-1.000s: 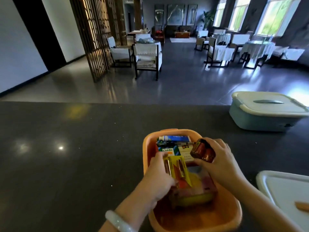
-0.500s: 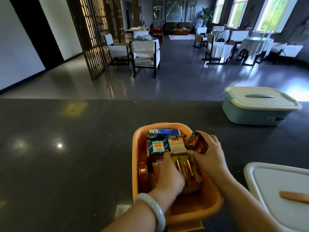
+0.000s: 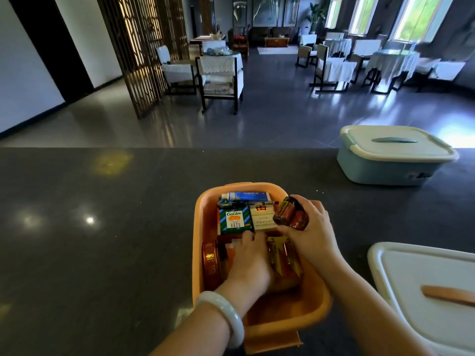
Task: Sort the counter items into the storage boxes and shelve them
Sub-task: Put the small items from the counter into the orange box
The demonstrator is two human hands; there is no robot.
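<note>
- left hand [image 3: 250, 263] reaches down into orange box [image 3: 316, 301], palm down, fingers curled onto the yellow pack [image 3: 281, 258] lying in the middle of the box; cannot tell if it grips or just presses
- pale bangle [image 3: 226, 313] on left wrist, forearm comes in from bottom edge
- right hand [image 3: 312, 233] at the box's right rim, thumb and fingers wrapped around a dark red battery pack [image 3: 289, 214], held just above the rim, tilted
- writing on battery pack wrap too small to read
- green carton [image 3: 234, 222] at far end of box reads "Golden", orange fruit picture under it; smaller print unreadable
- cream carton [image 3: 262, 218] just right of it, red mark on top, text unreadable
- blue and white tube [image 3: 245, 195] against the far wall, black pen [image 3: 246, 203] lying across in front of it
- round reddish tin [image 3: 210, 260] on edge against box's left wall
- orange box sits on dark counter [image 3: 90, 240]
- blue box [image 3: 385, 167] with white lid shut, far right of counter, label on its side unreadable
- white lid [image 3: 421, 291] with orange handle at near right, beside the orange box
</note>
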